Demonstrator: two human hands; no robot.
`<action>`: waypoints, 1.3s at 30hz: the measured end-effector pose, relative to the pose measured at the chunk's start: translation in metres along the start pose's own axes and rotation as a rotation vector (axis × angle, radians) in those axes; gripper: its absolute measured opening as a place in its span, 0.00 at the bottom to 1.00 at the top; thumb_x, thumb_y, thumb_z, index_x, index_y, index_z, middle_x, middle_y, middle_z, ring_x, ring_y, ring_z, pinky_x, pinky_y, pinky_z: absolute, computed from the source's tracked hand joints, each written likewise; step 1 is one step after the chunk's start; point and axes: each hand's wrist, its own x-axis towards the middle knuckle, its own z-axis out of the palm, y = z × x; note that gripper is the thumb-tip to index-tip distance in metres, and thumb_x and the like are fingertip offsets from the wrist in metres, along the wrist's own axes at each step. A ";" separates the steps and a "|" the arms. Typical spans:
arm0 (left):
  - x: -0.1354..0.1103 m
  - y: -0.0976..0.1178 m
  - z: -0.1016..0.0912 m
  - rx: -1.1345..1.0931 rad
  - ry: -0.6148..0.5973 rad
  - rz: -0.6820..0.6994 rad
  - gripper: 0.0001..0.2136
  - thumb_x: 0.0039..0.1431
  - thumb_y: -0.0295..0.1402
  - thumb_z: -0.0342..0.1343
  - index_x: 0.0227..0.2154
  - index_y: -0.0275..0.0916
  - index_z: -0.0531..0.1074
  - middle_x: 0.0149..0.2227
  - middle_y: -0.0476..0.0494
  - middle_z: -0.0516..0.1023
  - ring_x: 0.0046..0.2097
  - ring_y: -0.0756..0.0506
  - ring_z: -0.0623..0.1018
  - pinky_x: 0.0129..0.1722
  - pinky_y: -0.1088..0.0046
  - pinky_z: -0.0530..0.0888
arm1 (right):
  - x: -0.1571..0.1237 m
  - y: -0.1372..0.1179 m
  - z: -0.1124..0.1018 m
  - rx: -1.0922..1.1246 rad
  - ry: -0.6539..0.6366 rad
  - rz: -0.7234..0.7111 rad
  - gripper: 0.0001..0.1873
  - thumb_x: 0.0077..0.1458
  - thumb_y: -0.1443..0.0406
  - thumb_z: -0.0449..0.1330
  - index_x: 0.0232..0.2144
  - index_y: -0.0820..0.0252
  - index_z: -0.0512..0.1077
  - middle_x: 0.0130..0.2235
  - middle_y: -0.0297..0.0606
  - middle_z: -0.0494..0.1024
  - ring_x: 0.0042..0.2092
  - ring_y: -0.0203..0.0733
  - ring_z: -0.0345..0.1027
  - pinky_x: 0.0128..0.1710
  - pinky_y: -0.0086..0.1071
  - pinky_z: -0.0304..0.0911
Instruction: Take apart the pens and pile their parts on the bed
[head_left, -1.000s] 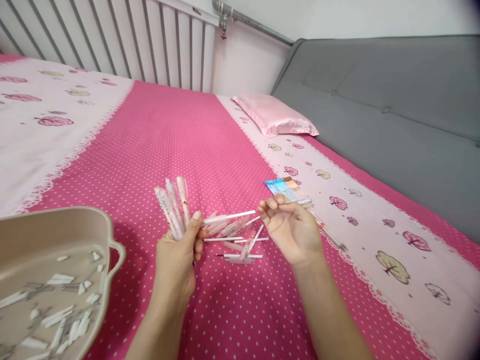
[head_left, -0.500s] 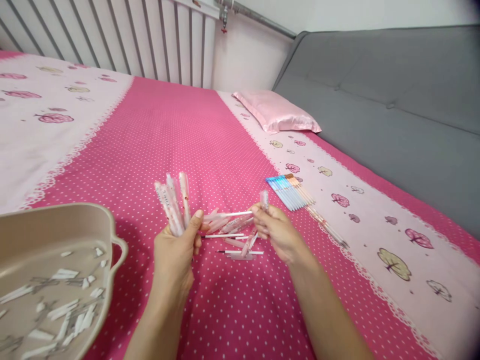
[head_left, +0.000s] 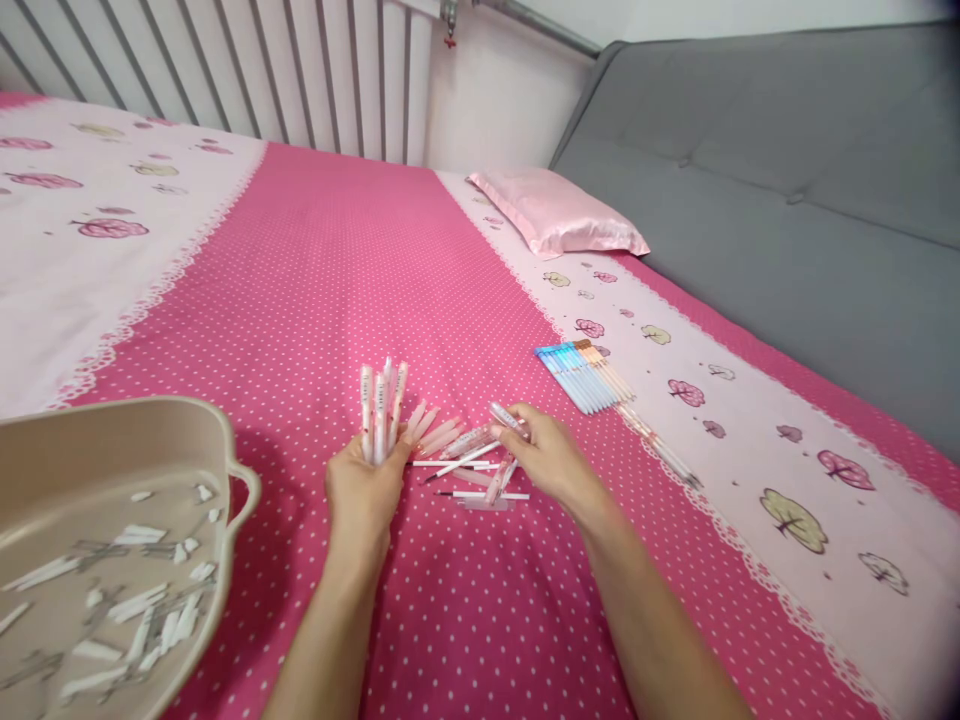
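My left hand (head_left: 365,490) is closed around a bundle of several pale pink printed pen barrels (head_left: 380,405), which stick up from the fist. To its right, my right hand (head_left: 547,450) pinches a clear printed pen barrel (head_left: 507,416). A white pen refill (head_left: 461,463) with a dark tip slants down-left from those fingertips; whether they grip it I cannot tell. Between and below the hands lies a loose pile of pink pen parts (head_left: 439,437) and more white refills (head_left: 484,495), partly hidden by the right fingers.
A beige basin (head_left: 232,440) at the left holds scattered white and grey pieces (head_left: 139,600). Right of the pile, blue and orange-brown pens (head_left: 577,375) lie in a row, with pink-white pens (head_left: 660,445) below them. A pink pillow (head_left: 555,212) rests by the grey headboard (head_left: 750,150).
The bundle in my left hand has become more upright and shifted right. My right hand has lowered the white refill's dark end toward the pile, and its pen barrel now leans left.
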 end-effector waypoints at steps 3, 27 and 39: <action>0.000 0.000 -0.004 0.049 0.040 0.094 0.15 0.34 0.34 0.64 0.30 0.34 0.76 0.23 0.45 0.76 0.27 0.47 0.74 0.26 0.73 0.69 | -0.004 -0.004 -0.005 -0.108 0.085 0.030 0.16 0.52 0.55 0.54 0.41 0.55 0.67 0.27 0.37 0.71 0.28 0.41 0.62 0.28 0.31 0.49; -0.030 0.035 -0.005 -0.045 -0.626 -0.080 0.12 0.44 0.36 0.62 0.30 0.34 0.73 0.17 0.50 0.69 0.20 0.53 0.66 0.20 0.79 0.61 | -0.014 -0.030 0.000 0.604 -0.183 -0.126 0.13 0.52 0.60 0.57 0.41 0.56 0.70 0.35 0.36 0.73 0.34 0.37 0.67 0.35 0.35 0.64; -0.031 0.038 0.001 -0.196 -0.490 -0.151 0.14 0.43 0.38 0.63 0.30 0.35 0.69 0.19 0.49 0.72 0.19 0.54 0.69 0.15 0.82 0.60 | -0.008 -0.031 -0.002 1.220 -0.062 0.260 0.10 0.39 0.64 0.68 0.24 0.63 0.72 0.21 0.28 0.70 0.23 0.26 0.64 0.25 0.20 0.64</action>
